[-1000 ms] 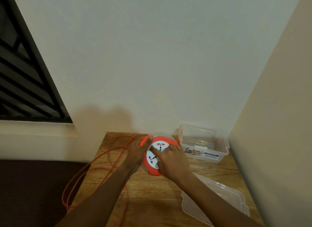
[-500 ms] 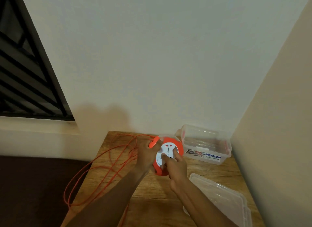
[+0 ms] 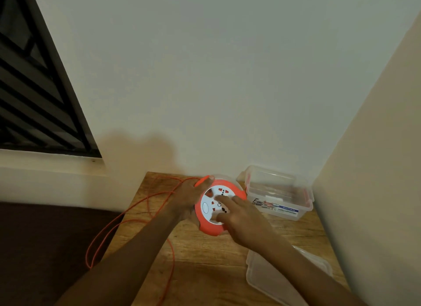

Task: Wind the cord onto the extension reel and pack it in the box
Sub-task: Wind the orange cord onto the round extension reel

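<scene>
An orange extension reel (image 3: 213, 229) with a white socket face sits tilted on the wooden table (image 3: 205, 255). My left hand (image 3: 188, 197) grips its left rim, thumb near the orange handle. My right hand (image 3: 241, 216) lies on the white face with fingers spread and pressing on it. The loose orange cord (image 3: 118, 219) runs from the reel's left side in loops across the table and over its left edge. A clear plastic box (image 3: 279, 191) with a label and red clips stands open right behind the reel.
The box's clear lid (image 3: 268, 280) lies flat on the table at the near right, partly under my right forearm. Walls close the table in at the back and right. A dark floor and a barred window lie to the left.
My right hand has turned on the reel's face, from fingers curled at its middle to fingers spread across it. The reel's face has rotated. The cord loops have shifted and pulled in a little.
</scene>
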The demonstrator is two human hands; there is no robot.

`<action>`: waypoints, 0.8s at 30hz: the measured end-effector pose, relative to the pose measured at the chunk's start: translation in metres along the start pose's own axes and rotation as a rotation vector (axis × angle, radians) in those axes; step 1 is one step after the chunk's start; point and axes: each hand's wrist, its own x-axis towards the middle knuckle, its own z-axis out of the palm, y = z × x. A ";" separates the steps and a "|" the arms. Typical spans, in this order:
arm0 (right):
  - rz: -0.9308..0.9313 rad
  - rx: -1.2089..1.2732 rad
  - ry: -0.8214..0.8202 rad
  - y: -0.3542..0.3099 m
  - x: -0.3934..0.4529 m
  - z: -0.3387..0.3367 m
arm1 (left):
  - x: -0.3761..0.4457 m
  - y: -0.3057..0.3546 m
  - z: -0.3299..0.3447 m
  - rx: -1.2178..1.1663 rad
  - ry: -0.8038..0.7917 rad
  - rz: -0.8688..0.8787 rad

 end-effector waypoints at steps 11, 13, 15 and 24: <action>-0.356 -0.422 -0.349 0.005 0.036 -0.038 | 0.008 0.011 -0.001 0.143 -0.124 -0.015; -0.359 -0.468 -0.340 0.003 0.042 -0.041 | 0.009 0.017 -0.005 0.117 -0.130 -0.029; -0.387 -0.510 -0.319 0.002 0.048 -0.044 | 0.010 0.023 -0.009 0.113 -0.135 -0.039; -0.361 -0.511 -0.285 0.003 0.059 -0.027 | 0.017 0.041 -0.019 0.222 -0.195 -0.052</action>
